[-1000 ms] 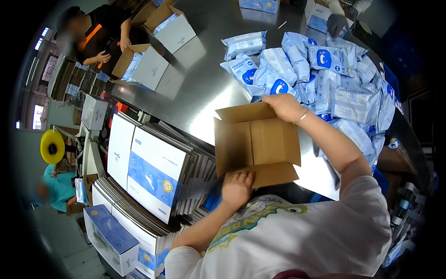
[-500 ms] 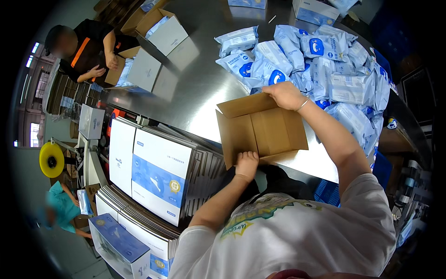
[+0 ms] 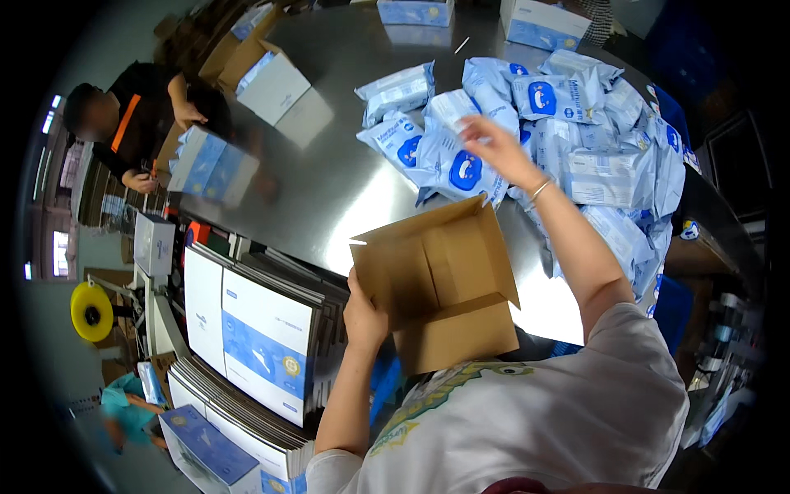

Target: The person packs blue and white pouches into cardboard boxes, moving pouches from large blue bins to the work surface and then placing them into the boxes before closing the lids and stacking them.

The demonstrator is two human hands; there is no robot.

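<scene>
An open brown cardboard box [image 3: 465, 259] sits in front of me at the table's near edge, its inside bare and one flap folded out toward me. My left hand [image 3: 364, 317] grips the box's left wall, thumb up along the side. Over the heap of light-blue soft packs [image 3: 609, 177] hovers my right hand [image 3: 499, 152], fingers apart and slightly curled, with nothing seen in them. Nearest to it is a pack [image 3: 461, 160] with a dark-blue round print, lying beneath the fingers.
A stack of flat white-and-blue cartons [image 3: 267, 342] stands left of me. Across the metal table [image 3: 329, 156], a co-worker [image 3: 136, 123] handles a white-and-blue box [image 3: 210, 165]. Another filled box [image 3: 276, 86] stands farther back. At lower left is a person in teal [image 3: 127, 407].
My right hand has let go of the box and moved up over the packs. My left hand has shifted to the box's left side. The co-worker's box has turned.
</scene>
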